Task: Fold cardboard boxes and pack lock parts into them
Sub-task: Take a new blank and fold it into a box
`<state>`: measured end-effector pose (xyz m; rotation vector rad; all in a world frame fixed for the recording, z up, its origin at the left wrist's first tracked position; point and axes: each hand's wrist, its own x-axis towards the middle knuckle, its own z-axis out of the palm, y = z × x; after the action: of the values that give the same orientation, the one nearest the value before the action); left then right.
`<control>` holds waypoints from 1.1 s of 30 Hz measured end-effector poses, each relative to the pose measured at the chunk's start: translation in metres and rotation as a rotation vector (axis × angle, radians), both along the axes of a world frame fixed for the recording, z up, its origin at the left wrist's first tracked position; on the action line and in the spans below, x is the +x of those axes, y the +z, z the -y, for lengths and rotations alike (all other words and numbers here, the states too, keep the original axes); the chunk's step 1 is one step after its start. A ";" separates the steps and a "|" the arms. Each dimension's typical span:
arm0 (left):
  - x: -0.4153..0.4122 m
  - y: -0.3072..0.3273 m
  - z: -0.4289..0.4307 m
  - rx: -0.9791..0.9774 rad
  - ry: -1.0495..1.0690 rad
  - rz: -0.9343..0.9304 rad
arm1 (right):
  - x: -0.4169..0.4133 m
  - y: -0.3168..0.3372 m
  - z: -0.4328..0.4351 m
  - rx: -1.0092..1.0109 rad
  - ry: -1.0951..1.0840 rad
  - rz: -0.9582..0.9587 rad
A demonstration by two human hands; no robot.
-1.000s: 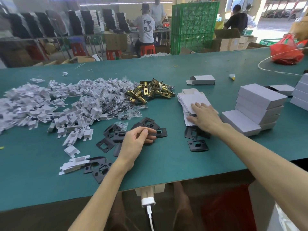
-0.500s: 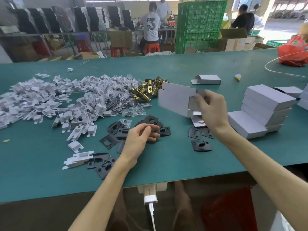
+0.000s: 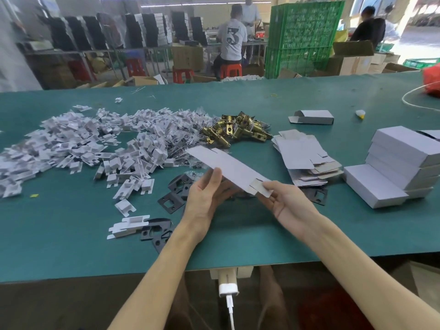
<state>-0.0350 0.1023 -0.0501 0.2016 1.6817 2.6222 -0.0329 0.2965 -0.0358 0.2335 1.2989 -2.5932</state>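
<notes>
A flat white cardboard box blank (image 3: 221, 164) is held above the green table between both hands. My left hand (image 3: 206, 198) holds its near long edge, thumb on top, fingers hidden beneath. My right hand (image 3: 285, 202) pinches the blank's near end flap. A stack of flat blanks (image 3: 301, 154) lies just right of the hands. Black metal lock plates (image 3: 172, 200) lie under and left of my hands. Brass latch parts (image 3: 234, 131) are heaped behind the blank. Finished white boxes (image 3: 402, 160) are stacked at the right.
A large heap of white plastic pieces (image 3: 78, 146) covers the left of the table (image 3: 71, 234). One folded box (image 3: 312, 117) lies at the back. A few white pieces and black plates (image 3: 142, 228) sit near the front edge. People work beyond the table.
My right hand lifted one blank off the stack and brought it left toward me. My left hand left the black plates and took hold of the blank's edge.
</notes>
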 end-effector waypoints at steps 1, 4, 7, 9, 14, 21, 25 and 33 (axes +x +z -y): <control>0.000 0.002 0.001 0.028 -0.026 0.004 | 0.002 0.000 0.000 -0.019 0.023 0.012; 0.000 0.004 0.009 0.086 -0.118 -0.005 | 0.006 0.001 0.002 -0.039 0.104 0.033; 0.002 0.006 0.016 0.154 -0.209 -0.006 | 0.009 0.001 0.005 -0.012 0.162 0.051; 0.002 0.006 0.018 0.164 -0.245 -0.023 | 0.010 0.001 0.007 0.016 0.189 0.049; 0.007 0.011 0.019 0.127 -0.275 -0.049 | 0.012 -0.001 0.011 0.087 0.172 0.011; 0.011 0.016 0.018 0.027 -0.302 -0.083 | 0.015 -0.001 0.016 0.069 0.201 -0.005; 0.011 0.015 0.019 0.025 -0.292 -0.073 | 0.017 -0.003 0.016 0.038 0.206 -0.011; 0.010 0.013 0.018 0.007 -0.251 -0.075 | 0.017 -0.007 0.015 0.007 0.202 -0.014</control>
<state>-0.0252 0.0839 -0.0367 0.4822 1.5524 2.4640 -0.0156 0.2811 -0.0424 0.0801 1.2666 -2.4253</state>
